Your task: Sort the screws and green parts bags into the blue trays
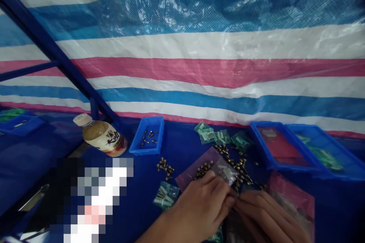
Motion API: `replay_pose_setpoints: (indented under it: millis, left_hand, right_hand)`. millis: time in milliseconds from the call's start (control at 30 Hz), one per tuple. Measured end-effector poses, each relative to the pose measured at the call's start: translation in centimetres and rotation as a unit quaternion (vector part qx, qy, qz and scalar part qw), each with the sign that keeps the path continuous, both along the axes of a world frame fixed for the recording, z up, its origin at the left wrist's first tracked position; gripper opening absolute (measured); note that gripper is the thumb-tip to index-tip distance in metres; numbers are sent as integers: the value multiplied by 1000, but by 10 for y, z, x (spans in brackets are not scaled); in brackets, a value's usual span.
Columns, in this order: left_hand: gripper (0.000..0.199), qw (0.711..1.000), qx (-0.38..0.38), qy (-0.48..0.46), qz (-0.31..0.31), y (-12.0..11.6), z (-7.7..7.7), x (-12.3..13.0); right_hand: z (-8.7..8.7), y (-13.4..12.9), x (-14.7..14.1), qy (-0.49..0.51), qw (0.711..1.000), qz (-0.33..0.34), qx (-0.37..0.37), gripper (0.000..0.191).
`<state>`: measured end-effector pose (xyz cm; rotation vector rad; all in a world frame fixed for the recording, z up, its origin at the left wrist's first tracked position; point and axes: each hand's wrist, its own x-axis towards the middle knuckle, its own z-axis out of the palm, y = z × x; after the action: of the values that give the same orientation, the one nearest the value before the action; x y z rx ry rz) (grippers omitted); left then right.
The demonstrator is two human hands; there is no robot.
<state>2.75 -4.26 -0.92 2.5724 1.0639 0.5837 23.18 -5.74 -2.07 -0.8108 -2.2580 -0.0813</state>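
My left hand point(201, 203) is closed, its thumb and fingers pinching the edge of a clear plastic bag point(235, 222) in front of me. From the other side, my right hand point(268, 210) closes on the same bag, though its fingertips are partly hidden. Just beyond my left hand lies a flat plastic zip bag point(188, 169) with a reddish edge, and brass-coloured screws point(203, 169) rest on it. A bigger pile of screws point(239, 169) spreads behind both hands. Beside my left wrist is a small green packet point(165, 194) with pale pieces inside.
A blue tray point(133, 148) holds a few screws, with a loose cluster point(165, 169) nearby. A drink bottle point(104, 136) stands at left. Green packets point(209, 133) lie at the back. At right are two blue trays point(281, 164) point(346, 172) and a pink-edged bag point(302, 197).
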Motion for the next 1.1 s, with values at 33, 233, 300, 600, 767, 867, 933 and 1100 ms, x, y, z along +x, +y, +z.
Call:
replay_pose_setpoints:
  millis: [33, 233, 300, 600, 767, 867, 933, 1100]
  left_hand:
    - [10, 1000, -9, -9, 7, 2, 2, -1]
    - [9, 988, 41, -43, 144, 30, 17, -44]
    - [14, 959, 121, -20, 255, 40, 23, -74]
    - [29, 865, 191, 108, 451, 54, 21, -124]
    - [22, 971, 78, 78, 214, 43, 4, -60]
    - [28, 986, 31, 72, 145, 38, -7, -37]
    - [33, 988, 17, 59, 141, 38, -12, -29]
    - [29, 981, 6, 41, 192, 43, -17, -10]
  right_hand:
    - [2, 1, 0, -6, 1000, 0, 5, 21]
    - [-3, 6, 5, -14, 998, -62, -14, 24]
    - [-6, 7, 6, -17, 997, -65, -26, 23]
    - [1, 23, 20, -10, 983, -156, -95, 17]
    - [-2, 29, 30, -49, 978, -153, -136, 18]
    - [-6, 29, 27, -71, 976, -130, -159, 17]
    - [-7, 29, 24, -80, 974, -125, -170, 17]
    - [-7, 27, 17, -86, 969, -134, -191, 18]
